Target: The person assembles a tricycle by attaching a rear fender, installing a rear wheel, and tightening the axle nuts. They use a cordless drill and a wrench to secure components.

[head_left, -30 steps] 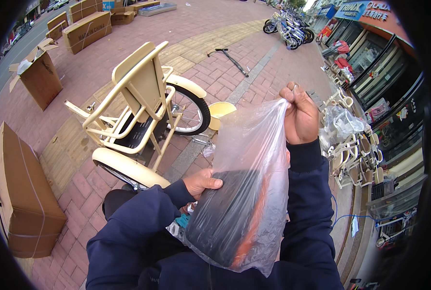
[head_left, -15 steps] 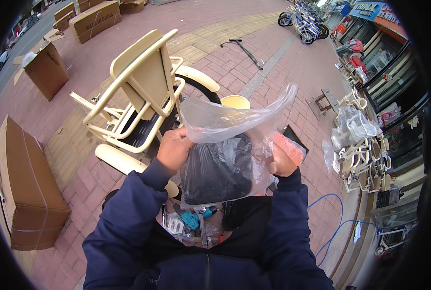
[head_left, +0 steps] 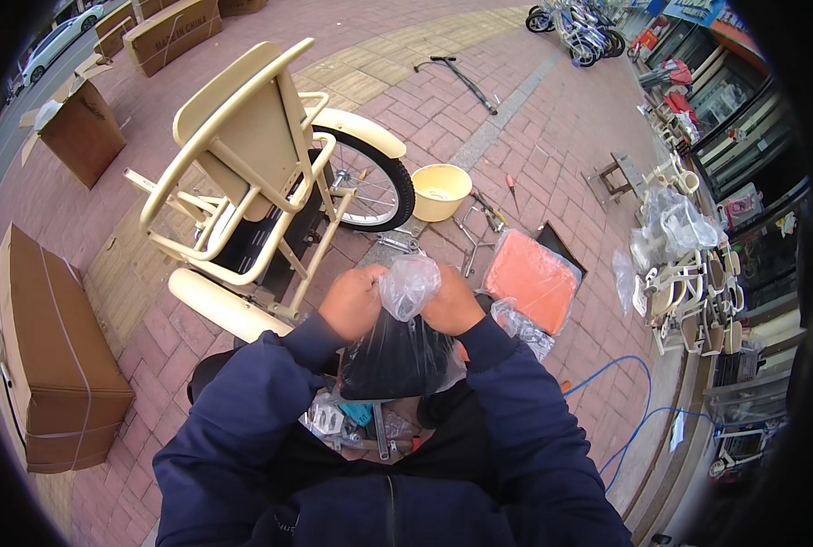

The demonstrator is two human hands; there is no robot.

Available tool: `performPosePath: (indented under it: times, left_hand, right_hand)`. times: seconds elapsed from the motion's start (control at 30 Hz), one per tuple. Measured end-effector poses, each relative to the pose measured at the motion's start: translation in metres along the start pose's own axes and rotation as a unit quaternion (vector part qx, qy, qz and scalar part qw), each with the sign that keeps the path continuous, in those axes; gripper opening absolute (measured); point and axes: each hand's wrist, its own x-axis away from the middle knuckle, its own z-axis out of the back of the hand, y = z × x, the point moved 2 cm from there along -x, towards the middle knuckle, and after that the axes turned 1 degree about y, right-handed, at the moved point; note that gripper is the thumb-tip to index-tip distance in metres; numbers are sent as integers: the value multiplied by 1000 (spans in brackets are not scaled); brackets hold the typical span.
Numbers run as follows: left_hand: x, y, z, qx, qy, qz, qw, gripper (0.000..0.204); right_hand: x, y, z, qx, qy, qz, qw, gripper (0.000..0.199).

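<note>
In front of my lap hangs a clear plastic bag [head_left: 408, 286], with a black, cushion-like item [head_left: 395, 360] inside it. My left hand [head_left: 350, 303] grips the bunched top of the bag from one side. From the other side, my right hand [head_left: 453, 301] closes on the same gathered plastic, close to the left. Beyond my left hand stands a cream tricycle frame [head_left: 288, 210] with a seat back and a spoked wheel. An orange flat pad [head_left: 531, 281], wrapped in clear plastic, lies on the paving to the right of my hands.
Wrenches and a teal tool [head_left: 358, 414] lie between my legs. A yellow bucket [head_left: 440, 202] stands ahead, with hand tools scattered beside it. Cardboard boxes [head_left: 69, 365] flank the left side. A blue hose [head_left: 645, 392], a small stool [head_left: 614, 179] and bagged parts line the right.
Both hands have come together, bunching the bag's spread mouth into a narrow neck. The bag sits lower, and the orange pad and bucket are now uncovered.
</note>
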Motion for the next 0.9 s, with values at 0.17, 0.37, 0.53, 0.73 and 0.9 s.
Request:
performPosePath:
  times: [0.17,0.37,0.53,0.73,0.9]
  left_hand:
    - [-1,0,-6,-9,2,-4,1000,18]
    - [-1,11,-5,-58,-7,77,995,18]
    - [6,11,-14,174,-120,141,967,47]
    - [7,-10,-18,258,-110,291,915,90]
    - [18,-12,-46,352,-76,475,803,108]
  right_hand:
    - [4,0,-8,-199,75,-21,977,22]
    - [8,10,-4,-322,158,-50,932,14]
    - [-1,9,0,-572,161,-34,803,4]
    - [-3,-14,32,-625,192,-8,756,16]
    - [3,-28,35,-712,132,37,688,23]
